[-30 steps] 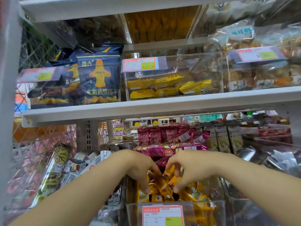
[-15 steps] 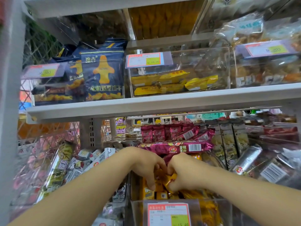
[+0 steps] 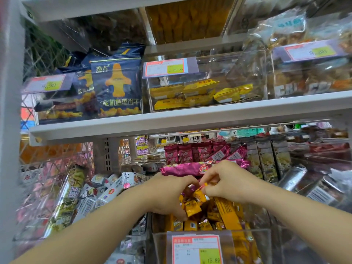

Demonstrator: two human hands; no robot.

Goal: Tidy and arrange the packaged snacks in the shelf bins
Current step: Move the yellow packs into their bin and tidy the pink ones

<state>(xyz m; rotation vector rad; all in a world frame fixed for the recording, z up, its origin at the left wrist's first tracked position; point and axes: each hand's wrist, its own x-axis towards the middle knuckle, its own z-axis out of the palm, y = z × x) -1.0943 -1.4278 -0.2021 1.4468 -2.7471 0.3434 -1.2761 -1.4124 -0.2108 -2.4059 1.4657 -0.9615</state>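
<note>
My left hand (image 3: 167, 195) has its fingers curled down round an orange packet (image 3: 192, 208). My right hand (image 3: 227, 184) is just beside it. Its thumb and finger pinch the crinkly end of a little wrapper (image 3: 203, 186). Both hands are over the pile of orange snacks (image 3: 226, 210), which sits in a clear bin (image 3: 255, 242) right in front of me. The bin has a price tag (image 3: 196, 248) on its front. Behind my hands lies a long pink packet (image 3: 181, 169). To the left are small white packs (image 3: 108, 189). Up above is a white shelf (image 3: 190, 119) with a blue bag (image 3: 117, 88) that has a yellow plane on it.
</note>
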